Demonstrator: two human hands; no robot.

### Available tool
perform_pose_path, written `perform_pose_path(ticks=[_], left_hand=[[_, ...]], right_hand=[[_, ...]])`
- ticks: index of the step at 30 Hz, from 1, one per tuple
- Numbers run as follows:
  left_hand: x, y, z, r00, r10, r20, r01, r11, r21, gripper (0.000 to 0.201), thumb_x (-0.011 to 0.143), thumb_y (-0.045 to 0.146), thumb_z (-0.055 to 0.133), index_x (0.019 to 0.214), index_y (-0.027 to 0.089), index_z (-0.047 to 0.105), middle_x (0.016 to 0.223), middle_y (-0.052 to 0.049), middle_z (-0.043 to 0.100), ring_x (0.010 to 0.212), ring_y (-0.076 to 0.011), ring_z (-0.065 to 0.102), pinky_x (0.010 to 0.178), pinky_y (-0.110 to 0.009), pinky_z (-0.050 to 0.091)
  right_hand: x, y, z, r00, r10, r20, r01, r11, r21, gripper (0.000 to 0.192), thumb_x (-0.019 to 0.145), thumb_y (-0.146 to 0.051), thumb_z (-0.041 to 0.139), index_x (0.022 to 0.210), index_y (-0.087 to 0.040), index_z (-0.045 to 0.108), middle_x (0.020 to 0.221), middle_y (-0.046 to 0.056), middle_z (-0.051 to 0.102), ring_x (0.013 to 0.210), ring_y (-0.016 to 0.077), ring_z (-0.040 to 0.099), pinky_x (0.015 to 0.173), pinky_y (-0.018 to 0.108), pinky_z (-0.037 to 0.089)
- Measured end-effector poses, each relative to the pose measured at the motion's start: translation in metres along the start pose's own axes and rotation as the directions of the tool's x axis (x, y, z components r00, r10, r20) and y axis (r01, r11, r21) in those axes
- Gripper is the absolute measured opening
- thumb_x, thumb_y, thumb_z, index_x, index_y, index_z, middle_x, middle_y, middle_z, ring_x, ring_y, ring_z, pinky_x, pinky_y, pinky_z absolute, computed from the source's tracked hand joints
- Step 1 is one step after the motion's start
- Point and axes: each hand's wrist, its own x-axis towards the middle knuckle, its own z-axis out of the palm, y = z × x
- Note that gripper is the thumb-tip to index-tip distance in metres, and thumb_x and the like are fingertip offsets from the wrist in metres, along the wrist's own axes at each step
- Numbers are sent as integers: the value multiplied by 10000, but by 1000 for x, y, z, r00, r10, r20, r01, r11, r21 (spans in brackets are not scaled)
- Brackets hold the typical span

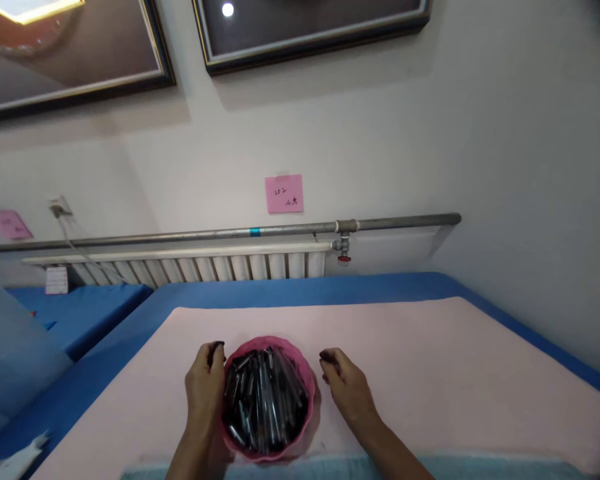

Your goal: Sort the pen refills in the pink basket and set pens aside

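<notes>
On the far left one pink note [11, 224] hangs on the wall beside a socket with one white cable [66, 235]. Below it stands a second, blue-covered desk [87, 313] carrying one small white card [57, 280]. Two dark-framed pictures [70, 60] hang high on the wall.

The left hand [206, 385] lies against the left wall of one pink bowl [311, 393], fingers curled over its rim and touching it, so the hand cups the bowl's side rather than lying flat. The bowl sits on the pink cloth [430, 360] of the near desk, close to the front edge and a little left of centre. It is packed with dark pens [265, 400], too many and too overlapped to count.

Just right of the bowl, the right hand [349, 390] rests on the cloth, fingers loosely bent and together; whether it touches the bowl cannot be told.

Behind, one white radiator [205, 265] runs under one grey pipe [405, 220] with one red valve [344, 259], and a second pink note [284, 194] sits above it.
</notes>
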Motion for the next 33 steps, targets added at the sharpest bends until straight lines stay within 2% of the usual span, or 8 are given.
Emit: perform_pose_path(ticks=[4,6,8,10,13,16,26,33], left_hand=[[-3,-8,-2,999,13,-42,-19,991,-132,248,790,376,448,878,207,607,906,-42,677,881,-215,608,781,-317,464],[-4,-8,-1,987,161,-23,-162,985,-54,224,785,360,460,846,208,612,920,-58,660,910,-224,586,820,-340,454],[-6,-7,1,936,348,58,-352,934,66,198,781,355,484,789,213,622,931,-70,640,949,-237,557,878,-374,425],[-10,-4,3,882,440,167,-465,869,169,184,771,360,520,763,217,636,986,-76,625,1003,-254,526,925,-412,391],[-16,-2,6,868,413,276,-484,829,280,176,742,359,570,795,212,652,1095,-85,600,1074,-281,487,951,-455,362],[-19,-2,9,877,371,304,-461,829,317,195,733,366,583,832,214,653,1147,-86,585,1121,-289,463,978,-463,343],[-17,-4,9,851,344,397,-471,835,286,255,724,428,599,833,215,688,1198,-88,593,1206,-310,418,1000,-479,334],[-19,-2,10,832,420,363,-512,834,207,162,739,274,551,776,215,697,1145,-81,627,1182,-310,434,960,-511,355]], right_hand=[[11,8,13,1000,-3,21,4,999,-52,194,772,-327,431,830,-216,579,849,39,665,760,196,630,709,316,487],[15,6,15,1000,-5,16,5,999,-36,188,784,-322,424,828,-216,573,825,30,661,736,187,625,702,307,486],[15,-1,14,999,-45,-18,44,999,-9,191,805,-323,418,841,-215,572,837,38,656,764,187,619,720,305,483],[11,-12,11,981,-189,-35,189,982,-14,192,827,-316,430,879,-216,585,949,65,643,900,204,595,775,315,472],[1,-26,9,900,-423,107,436,887,-155,141,822,-276,486,860,-229,613,1091,73,600,1044,236,519,859,372,435],[-6,-33,11,858,-453,242,509,812,-286,71,779,-253,563,822,-233,616,1168,61,571,1085,266,474,897,436,394],[-10,-40,24,892,-309,330,432,795,-425,169,715,-281,619,865,-203,610,1181,81,570,1050,290,460,867,438,369],[-12,-45,25,892,-323,317,442,775,-453,63,776,-208,531,767,-188,590,1037,67,602,975,247,483,843,392,380]])
